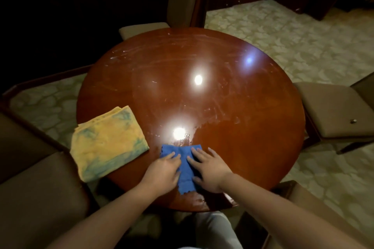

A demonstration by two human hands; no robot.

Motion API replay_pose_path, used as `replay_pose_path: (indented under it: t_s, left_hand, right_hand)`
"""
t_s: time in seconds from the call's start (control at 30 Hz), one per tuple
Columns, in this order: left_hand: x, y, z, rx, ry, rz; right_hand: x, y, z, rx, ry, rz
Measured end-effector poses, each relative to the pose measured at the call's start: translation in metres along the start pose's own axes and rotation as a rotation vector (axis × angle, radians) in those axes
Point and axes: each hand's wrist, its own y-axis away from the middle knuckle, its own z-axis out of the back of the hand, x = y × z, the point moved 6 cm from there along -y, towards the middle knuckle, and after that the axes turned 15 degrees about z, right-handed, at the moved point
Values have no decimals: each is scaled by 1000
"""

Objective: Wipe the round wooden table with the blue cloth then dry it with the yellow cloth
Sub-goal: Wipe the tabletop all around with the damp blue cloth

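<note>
The round wooden table [232, 107] fills the middle of the view, glossy, with pale smears and streaks across its far half. A small blue cloth [185, 170] lies near its front edge. My left hand [162, 172] rests on the cloth's left side, fingers bent at the fabric. My right hand [208, 168] presses flat on its right side with fingers spread. A folded yellow cloth [107, 143] with blue-green stains lies at the table's left edge, partly overhanging it.
Padded chairs stand around the table: one at the far side [182, 0], one at the right [338, 111], one at the near left [34, 198]. Patterned pale carpet [293, 36] covers the floor. Ceiling lights glare on the tabletop.
</note>
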Motion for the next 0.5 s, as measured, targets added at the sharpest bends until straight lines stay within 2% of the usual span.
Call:
replay_pose_path:
  t_s: [0.13, 0.23, 0.4, 0.5]
  left_hand:
    - [10, -16, 16, -41, 5, 126]
    - [14, -46, 28, -11, 40, 239]
    - [17, -32, 9, 20, -27, 237]
    - [19, -8, -4, 32, 37, 251]
  right_hand:
    - [-13, -29, 18, -26, 6, -23]
    - [-24, -59, 35, -26, -25, -86]
    - [-8, -54, 28, -19, 7, -58]
    - [2, -49, 26, -22, 56, 12]
